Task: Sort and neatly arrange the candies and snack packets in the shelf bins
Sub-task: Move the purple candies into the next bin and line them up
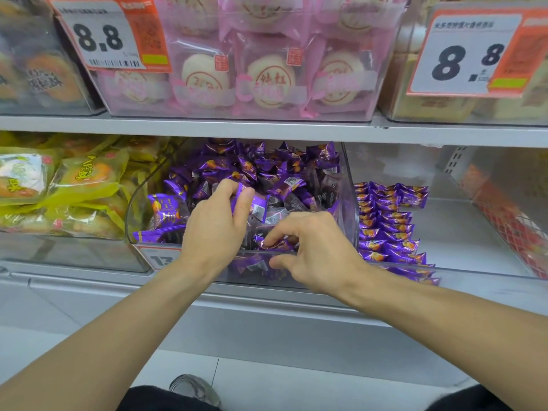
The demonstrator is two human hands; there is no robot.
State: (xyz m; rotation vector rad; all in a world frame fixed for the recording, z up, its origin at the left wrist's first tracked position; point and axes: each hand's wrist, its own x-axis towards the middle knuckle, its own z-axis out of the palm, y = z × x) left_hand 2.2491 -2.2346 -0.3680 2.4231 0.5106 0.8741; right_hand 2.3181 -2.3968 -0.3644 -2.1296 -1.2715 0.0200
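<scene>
While our left hand (218,221) grips purple candy packets (252,203) and our right hand (308,250) pinches another at centre frame in the clear bin (351,203), slick wrappers may slip and scatter over its low front rim.

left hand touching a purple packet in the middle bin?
Touching. Head view: left hand thumb and fingers pinch a purple packet above the loose pile.

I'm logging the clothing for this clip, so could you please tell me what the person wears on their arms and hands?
Nothing that shows: both forearms are bare up to the frame edge, with no sleeves in view. The left hand and right hand have no gloves, and no rings, watch or wristband are visible.
</scene>
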